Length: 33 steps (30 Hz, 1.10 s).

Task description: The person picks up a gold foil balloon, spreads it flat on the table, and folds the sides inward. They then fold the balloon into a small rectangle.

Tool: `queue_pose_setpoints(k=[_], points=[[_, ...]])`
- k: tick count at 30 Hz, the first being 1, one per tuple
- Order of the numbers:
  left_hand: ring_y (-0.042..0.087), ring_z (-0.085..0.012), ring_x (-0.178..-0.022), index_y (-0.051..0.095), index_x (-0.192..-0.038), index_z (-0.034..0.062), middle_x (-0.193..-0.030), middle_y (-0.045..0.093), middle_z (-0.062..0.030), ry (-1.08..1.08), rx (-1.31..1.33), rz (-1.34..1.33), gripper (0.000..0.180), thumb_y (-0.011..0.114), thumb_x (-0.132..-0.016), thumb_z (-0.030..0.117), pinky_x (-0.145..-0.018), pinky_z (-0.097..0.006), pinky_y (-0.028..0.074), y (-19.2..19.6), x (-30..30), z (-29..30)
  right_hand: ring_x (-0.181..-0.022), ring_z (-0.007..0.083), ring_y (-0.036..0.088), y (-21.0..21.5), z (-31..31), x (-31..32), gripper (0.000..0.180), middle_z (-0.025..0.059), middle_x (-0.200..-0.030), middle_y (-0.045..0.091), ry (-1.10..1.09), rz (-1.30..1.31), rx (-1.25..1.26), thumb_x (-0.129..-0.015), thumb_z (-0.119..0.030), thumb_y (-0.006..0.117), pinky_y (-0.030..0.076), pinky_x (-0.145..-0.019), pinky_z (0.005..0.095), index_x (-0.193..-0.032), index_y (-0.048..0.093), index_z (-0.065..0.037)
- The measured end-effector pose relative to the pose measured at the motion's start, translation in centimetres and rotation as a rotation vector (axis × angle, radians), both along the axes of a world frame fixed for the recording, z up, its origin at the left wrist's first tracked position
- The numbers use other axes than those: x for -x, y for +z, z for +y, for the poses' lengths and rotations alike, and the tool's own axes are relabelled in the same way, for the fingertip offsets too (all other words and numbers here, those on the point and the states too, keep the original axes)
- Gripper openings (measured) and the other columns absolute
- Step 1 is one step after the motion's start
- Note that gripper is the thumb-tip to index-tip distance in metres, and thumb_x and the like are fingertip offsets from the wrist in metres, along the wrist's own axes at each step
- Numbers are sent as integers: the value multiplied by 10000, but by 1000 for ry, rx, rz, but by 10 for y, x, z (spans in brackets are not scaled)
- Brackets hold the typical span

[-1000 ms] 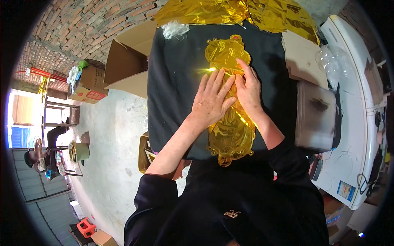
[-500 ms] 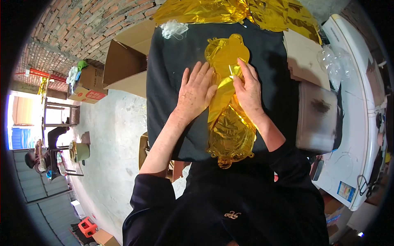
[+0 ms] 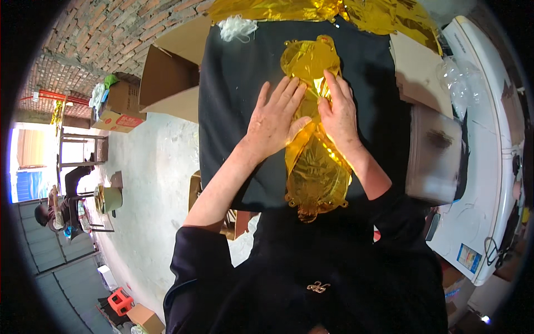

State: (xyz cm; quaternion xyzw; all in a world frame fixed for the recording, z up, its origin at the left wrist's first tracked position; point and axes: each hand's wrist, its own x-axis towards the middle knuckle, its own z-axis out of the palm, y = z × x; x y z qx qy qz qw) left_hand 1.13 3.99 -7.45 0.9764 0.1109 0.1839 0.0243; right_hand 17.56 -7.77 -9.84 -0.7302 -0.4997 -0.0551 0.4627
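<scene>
A flat gold foil balloon [image 3: 317,181] lies lengthwise on the black cloth [image 3: 236,72] in front of me. It has rounded ends, small tabs along its edges and a folded, twisted middle. My left hand [image 3: 272,119] is spread flat, its fingertips and thumb on the foil's left edge and the rest over the cloth. Against the right side of the balloon's middle rests my right hand [image 3: 340,114]. Its fingers are stretched out and its thumb is apart from them, touching the foil. A bright crease shows between the two hands.
More gold foil sheets [image 3: 278,10] lie along the far edge, near a tuft of white string [image 3: 237,28]. At right are cardboard [image 3: 423,69], a stack of clear plastic bags [image 3: 434,158] and a white appliance [image 3: 489,139]. An open carton [image 3: 169,78] stands left; a person [image 3: 58,214] sits farther off.
The left hand has moved slightly right, farther onto the foil. The balloon's upper part now shows more wrinkled, with its top flap shifted. The right hand stays on the balloon's middle.
</scene>
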Motion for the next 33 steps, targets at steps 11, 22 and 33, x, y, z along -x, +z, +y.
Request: queue_pose_setpoints(k=[11, 22, 33], points=[[268, -278, -1595, 375, -1642, 182, -1699, 344, -102, -79, -30, 134, 692, 405, -1082, 588, -1294, -567, 146, 5, 19, -4, -1295, 412, 563, -2, 0, 2, 595, 190, -1418, 594, -24, -46, 24, -921, 1, 668, 471, -1090, 450, -1495, 524, -65], [276, -286, -1591, 368, -1632, 106, -1686, 365, -106, -195, 94, 237, 782, 551, -1014, 549, -1302, -562, 119, 20, 53, -31, -1284, 390, 572, -5, 3, 1, 586, 176, -1416, 603, -15, -24, 29, -918, 9, 658, 475, -1079, 429, -1487, 541, -67], [264, -316, -1596, 314, -1650, 68, -1705, 322, -143, -296, 287, 326, 858, 502, -1025, 625, -1298, -553, 151, 49, 80, -44, -1275, 416, 555, 1, 0, 3, 623, 191, -1406, 594, -33, -7, 44, -896, 30, 659, 469, -1080, 453, -1497, 531, -70]])
